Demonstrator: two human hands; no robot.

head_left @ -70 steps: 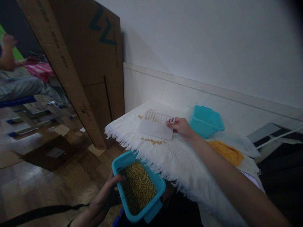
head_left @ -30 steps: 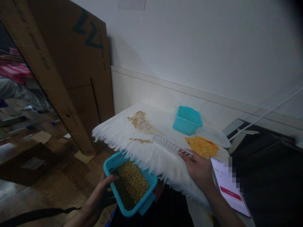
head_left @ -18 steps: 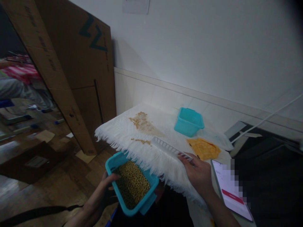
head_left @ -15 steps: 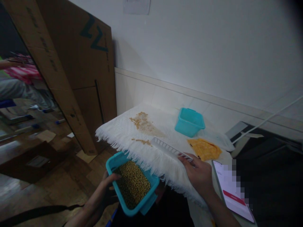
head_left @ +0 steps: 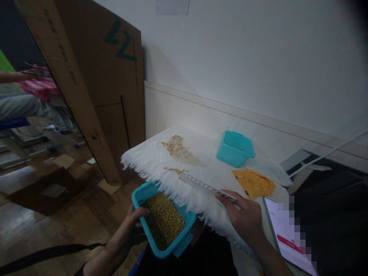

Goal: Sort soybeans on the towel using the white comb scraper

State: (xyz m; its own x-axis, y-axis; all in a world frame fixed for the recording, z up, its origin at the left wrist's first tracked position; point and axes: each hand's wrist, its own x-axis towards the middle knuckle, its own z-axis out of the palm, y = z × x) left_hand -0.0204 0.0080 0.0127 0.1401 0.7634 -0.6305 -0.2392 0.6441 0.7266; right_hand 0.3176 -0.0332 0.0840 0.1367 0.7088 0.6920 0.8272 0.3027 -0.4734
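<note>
My left hand (head_left: 126, 234) grips the near-left rim of a teal tub (head_left: 163, 220) full of soybeans, held just below the fringed front edge of a white towel (head_left: 198, 168) that covers a small table. My right hand (head_left: 244, 214) is closed on the near end of a white slotted scraper (head_left: 205, 185), which lies low across the towel close to its front edge. A pile of loose soybeans (head_left: 178, 147) rests further back on the towel, and a small line of beans (head_left: 175, 170) lies just beyond the scraper.
An empty teal tub (head_left: 235, 148) and an orange cloth (head_left: 254, 183) sit at the towel's right. A phone (head_left: 290, 239) with a lit screen lies at my right. A large cardboard sheet (head_left: 94, 76) leans on the wall at left. Another person sits far left.
My right hand has drawn the scraper from the far side of the towel back to its front edge, leaving a pile of beans uncovered. The left hand keeps the tub under the edge.
</note>
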